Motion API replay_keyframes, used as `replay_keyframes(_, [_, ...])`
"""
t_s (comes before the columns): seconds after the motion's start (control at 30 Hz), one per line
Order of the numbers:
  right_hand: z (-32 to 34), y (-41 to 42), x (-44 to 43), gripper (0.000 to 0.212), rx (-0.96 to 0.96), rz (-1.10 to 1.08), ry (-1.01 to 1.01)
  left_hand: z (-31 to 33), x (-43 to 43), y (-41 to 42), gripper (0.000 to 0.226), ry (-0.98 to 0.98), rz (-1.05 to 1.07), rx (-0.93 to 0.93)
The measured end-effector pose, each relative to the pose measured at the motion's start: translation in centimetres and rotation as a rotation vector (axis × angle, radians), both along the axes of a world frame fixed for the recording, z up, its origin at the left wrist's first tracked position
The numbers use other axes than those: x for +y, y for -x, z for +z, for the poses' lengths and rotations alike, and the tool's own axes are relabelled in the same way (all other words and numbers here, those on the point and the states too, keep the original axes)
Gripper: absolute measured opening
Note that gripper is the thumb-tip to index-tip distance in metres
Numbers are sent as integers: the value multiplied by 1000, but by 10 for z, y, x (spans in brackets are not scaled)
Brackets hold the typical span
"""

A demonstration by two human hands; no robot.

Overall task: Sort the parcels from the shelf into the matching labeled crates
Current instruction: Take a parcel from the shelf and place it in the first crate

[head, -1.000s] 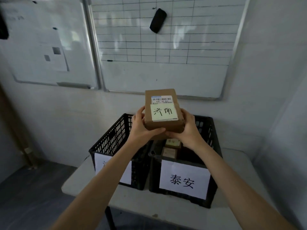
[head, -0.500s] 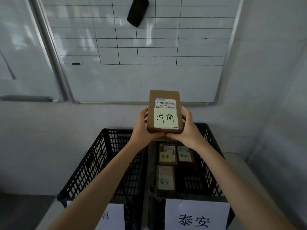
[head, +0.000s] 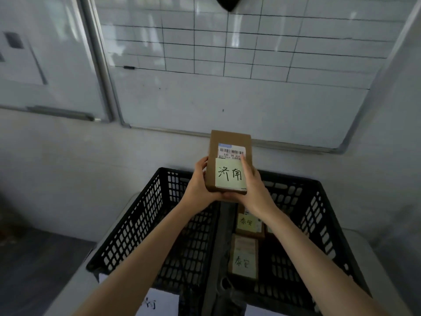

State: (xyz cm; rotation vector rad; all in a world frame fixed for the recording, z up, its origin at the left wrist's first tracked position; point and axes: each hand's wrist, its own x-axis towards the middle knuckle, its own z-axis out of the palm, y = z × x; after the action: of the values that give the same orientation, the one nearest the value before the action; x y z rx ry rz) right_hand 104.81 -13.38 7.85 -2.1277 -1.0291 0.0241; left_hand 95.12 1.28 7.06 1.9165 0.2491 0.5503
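Note:
I hold a small brown cardboard parcel (head: 230,142) upright above two black plastic crates. It bears a barcode label and a pale yellow note with handwritten characters. My left hand (head: 200,183) grips its left side and bottom edge. My right hand (head: 255,188) grips its right side, thumb lying along the note. The left crate (head: 141,215) looks empty where I can see into it. The right crate (head: 319,215) holds brown parcels (head: 245,258) with yellow notes. Both crates carry white paper labels on their front, cut off by the frame's bottom edge.
The crates stand side by side on a grey table (head: 369,247) against a white wall. A gridded whiteboard (head: 227,65) hangs above, with a second board (head: 45,53) to its left. Dark floor (head: 34,270) lies left of the table.
I have come closer to the crates and look down into them more steeply. The parcel stays in both hands, now above the divide between the two crates.

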Motion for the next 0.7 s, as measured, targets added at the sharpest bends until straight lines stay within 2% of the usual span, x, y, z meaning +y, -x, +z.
replay_keyframes(0.1, [-5,0,30,112,-2,89,14,-3,21,14,105,43,82,11])
replay_keyframes(0.27, [-28,13,87,114,106,183,7,-12,63,48,97,87,246,61])
replay_keyframes(0.37, [-51,16,121,115,195,195,22,-16,93,64,82,148,330,72])
replay_keyframes(0.5, [-93,17,162,116,301,159,109,-35,136,77,70,53,396,163])
replay_keyframes(0.7, [-167,13,217,114,428,32,255,-67,196,79,70,-165,321,332])
